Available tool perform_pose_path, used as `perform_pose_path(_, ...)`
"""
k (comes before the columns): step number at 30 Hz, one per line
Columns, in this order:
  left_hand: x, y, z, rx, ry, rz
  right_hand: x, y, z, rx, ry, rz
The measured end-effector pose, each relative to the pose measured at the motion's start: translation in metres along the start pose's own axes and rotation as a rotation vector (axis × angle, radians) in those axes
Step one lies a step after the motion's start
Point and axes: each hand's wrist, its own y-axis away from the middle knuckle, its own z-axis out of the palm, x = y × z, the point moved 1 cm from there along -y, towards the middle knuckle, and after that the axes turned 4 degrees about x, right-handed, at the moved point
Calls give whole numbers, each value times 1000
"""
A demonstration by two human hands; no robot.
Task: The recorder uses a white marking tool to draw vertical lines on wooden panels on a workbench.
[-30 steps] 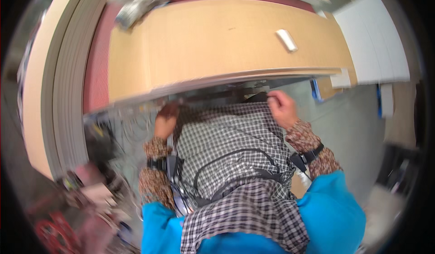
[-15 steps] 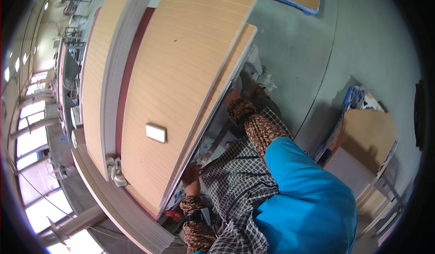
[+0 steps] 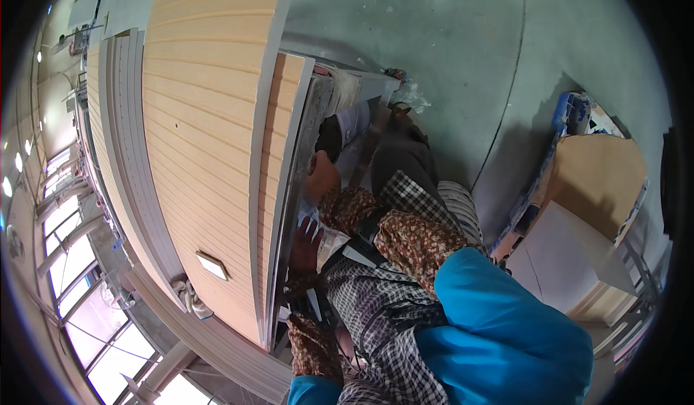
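A wide, light-wood-coloured grooved panel [image 3: 210, 130] lies in front of me, on top of another grooved panel [image 3: 284, 109] whose pale edge juts out toward me. Beside that edge, low down, my left hand [image 3: 305, 250] is open with its fingers spread. Just beyond it, my right hand [image 3: 322, 179] is curled closed near the dark underside of the edge. Whatever its fingers hold, if anything, is hidden. On the upper panel rests a small white rectangular block [image 3: 212, 265] with a brown rim.
More stacked boards [image 3: 130, 116] lie to the left, with a bundled pale cloth [image 3: 189, 298] beside them. Below the panels a metal frame [image 3: 361, 83] shows. At the right stand a brown board [image 3: 596, 181] and a white box-like piece [image 3: 557, 253] on the green floor [image 3: 448, 36].
My view has shifted over the panels. My right hand has come back along the panel edge, close to my left hand. The left hand's fingers are now spread beside the edge.
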Motion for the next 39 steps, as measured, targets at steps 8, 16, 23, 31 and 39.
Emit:
perform_pose_path(8,14,-53,10,-225,255,-153,4,18,19,-16,-237,-53)
perform_pose_path(16,26,-65,22,-269,454,-240,18,3,12,-514,-230,-158)
perform_pose_path(23,0,-66,15,-247,428,-267,103,-107,14,-121,508,-35)
perform_pose_path(31,-16,-61,1,-221,447,-293,103,-226,-30,183,757,-49)
perform_pose_path(39,-26,-56,-8,-231,442,-312,98,-265,-50,215,771,2)
